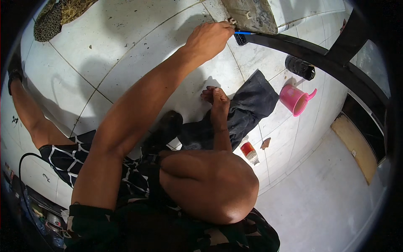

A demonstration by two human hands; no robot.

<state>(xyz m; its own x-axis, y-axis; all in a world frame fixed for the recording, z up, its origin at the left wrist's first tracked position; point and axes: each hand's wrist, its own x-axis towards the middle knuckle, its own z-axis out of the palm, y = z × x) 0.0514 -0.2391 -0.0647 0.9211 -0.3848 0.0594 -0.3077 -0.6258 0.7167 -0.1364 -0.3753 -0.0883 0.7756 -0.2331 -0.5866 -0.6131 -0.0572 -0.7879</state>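
Note:
My left arm reaches far forward, and my left hand (210,40) is closed, fingertips down, at the end of a black frame bar (285,43). A thin blue stick (244,32) comes out from between those fingers and lies along the bar's edge. Just beyond is a stained grey board (262,17) with a small pale hook-shaped piece (248,15) on it. My right hand (217,103) hangs low past my bent knee, its fingers loosely bent and nothing seen in them. Beneath and beside that wrist, dark cloth (256,101) lies crumpled on the floor.
On the white tiled floor (126,63) to the right stand a pink dipper (292,100) and a black bundle (299,67). A bottle with a red label (249,152) lies near a brown shard (265,143). Patterned cloth (50,27) lies far left; a black cable (20,176) curves at the left edge.

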